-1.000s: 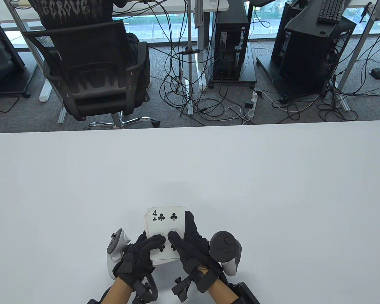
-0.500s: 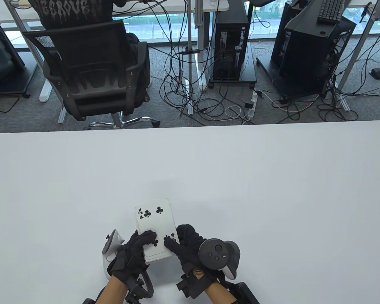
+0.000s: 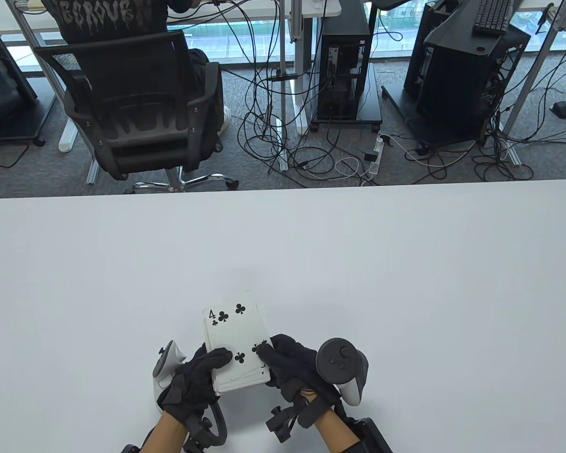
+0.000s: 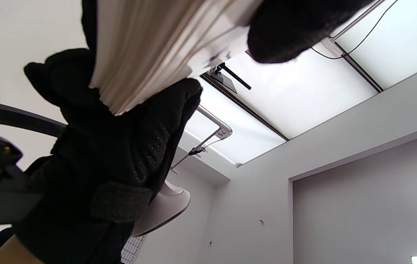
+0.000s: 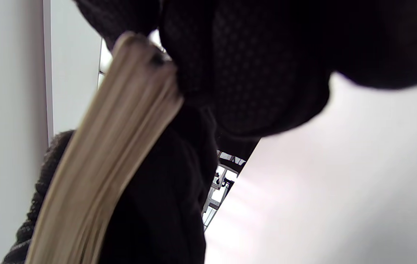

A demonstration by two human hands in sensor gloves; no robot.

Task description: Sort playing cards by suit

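A deck of playing cards (image 3: 236, 349) is held face up near the table's front edge, with the four of clubs (image 3: 233, 328) on top. My left hand (image 3: 195, 377) grips the deck from its left side, thumb on the top card. My right hand (image 3: 287, 365) holds the deck's lower right corner, and the top card sits slightly fanned off the stack. The deck's edge also shows in the left wrist view (image 4: 149, 51) and in the right wrist view (image 5: 102, 157), pressed between black gloved fingers.
The white table (image 3: 358, 264) stretches wide behind and beside the hands. Beyond its far edge stand an office chair (image 3: 132, 104), tangled floor cables (image 3: 302, 151) and computer towers (image 3: 344, 66).
The top four of clubs has slid a little right and up off the stack. My right hand has shifted right along the deck's lower right corner. The left hand has stayed.
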